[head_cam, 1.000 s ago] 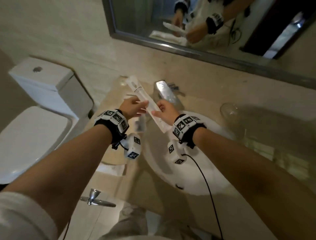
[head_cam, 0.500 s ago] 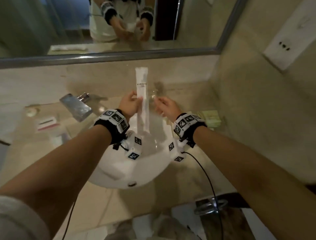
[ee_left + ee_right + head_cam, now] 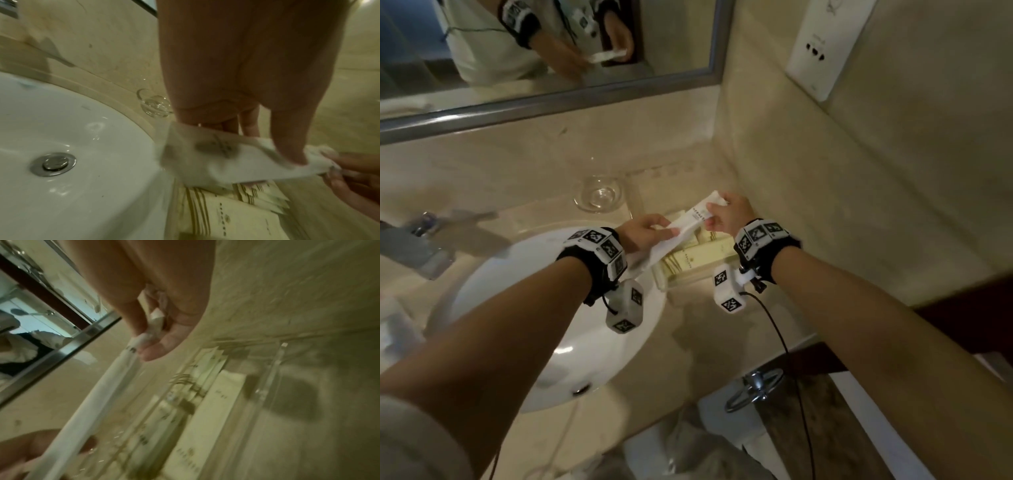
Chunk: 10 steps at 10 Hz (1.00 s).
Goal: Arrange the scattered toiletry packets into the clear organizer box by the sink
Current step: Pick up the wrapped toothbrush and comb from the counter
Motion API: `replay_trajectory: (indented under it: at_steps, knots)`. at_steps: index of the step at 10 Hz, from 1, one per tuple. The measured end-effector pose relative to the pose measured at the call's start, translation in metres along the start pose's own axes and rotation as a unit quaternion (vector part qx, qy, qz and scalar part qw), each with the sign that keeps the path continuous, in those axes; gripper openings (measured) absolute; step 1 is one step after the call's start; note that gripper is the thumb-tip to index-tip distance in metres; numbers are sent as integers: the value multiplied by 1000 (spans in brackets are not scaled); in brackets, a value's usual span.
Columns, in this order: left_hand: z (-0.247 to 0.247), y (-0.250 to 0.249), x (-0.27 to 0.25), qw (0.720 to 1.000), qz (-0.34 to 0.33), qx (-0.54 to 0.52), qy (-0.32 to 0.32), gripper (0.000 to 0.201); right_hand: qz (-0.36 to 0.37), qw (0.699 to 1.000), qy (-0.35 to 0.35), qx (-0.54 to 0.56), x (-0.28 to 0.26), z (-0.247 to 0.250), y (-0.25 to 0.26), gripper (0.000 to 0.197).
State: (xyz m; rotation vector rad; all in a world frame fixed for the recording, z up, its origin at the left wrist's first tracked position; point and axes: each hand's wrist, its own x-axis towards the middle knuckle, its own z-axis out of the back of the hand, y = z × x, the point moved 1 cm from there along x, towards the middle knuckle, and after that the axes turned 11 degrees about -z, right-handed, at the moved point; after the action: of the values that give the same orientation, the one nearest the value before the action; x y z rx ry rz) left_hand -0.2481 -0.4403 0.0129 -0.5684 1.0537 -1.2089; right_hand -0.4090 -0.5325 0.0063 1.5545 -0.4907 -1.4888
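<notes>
A long white packet hangs slanted just above the clear organizer box, which stands on the counter right of the sink and holds several pale yellow packets. My left hand pinches the packet's lower half, thumb on top. My right hand pinches its upper end near the printed label. More packets lie blurred on the counter at the far left.
The white sink basin with its drain lies left of the box. A small glass dish sits behind the basin rim. The faucet is at the left. A mirror and a tiled corner wall close in the back and right.
Both hands have carried the white packet from over the basin rightward to just above the organizer box, tilting it from upright to slanted. The right hand now pinches its upper end.
</notes>
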Motion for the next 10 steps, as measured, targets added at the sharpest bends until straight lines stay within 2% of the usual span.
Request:
replay_trajectory:
  at_steps: [1, 2, 3, 4, 5, 6, 7, 8, 9, 10]
  knots:
    - [-9, 0, 9, 994, 20, 92, 61, 39, -25, 997, -63, -33, 12, 19, -8, 23]
    - [-16, 5, 17, 987, 26, 142, 66, 44, -62, 975, -136, -163, 21, 45, -19, 35]
    - [-26, 9, 22, 990, 33, 124, 64, 51, -98, 948, -148, -266, 21, 61, -28, 37]
    - [-37, 15, 29, 978, 32, 190, 78, 44, -80, 916, -166, -358, 5, 64, -34, 35]
    - [-47, 22, 34, 969, 37, 223, 104, 47, -83, 884, -162, -430, 17, 62, -43, 28]
    - [-52, 29, 37, 960, 49, 251, 118, 48, -66, 854, -141, -496, 26, 61, -56, 34]
    - [-55, 33, 41, 959, 49, 253, 115, 42, -71, 835, -115, -534, 31, 59, -63, 37]
    - [-60, 35, 46, 959, 45, 254, 114, 33, -66, 821, -132, -552, 40, 59, -57, 26]
    - [-60, 37, 46, 957, 29, 268, 107, 28, -66, 810, -124, -569, 43, 59, -56, 26]
    - [-58, 36, 45, 945, 13, 305, 119, 25, -59, 798, -119, -588, 44, 58, -57, 26]
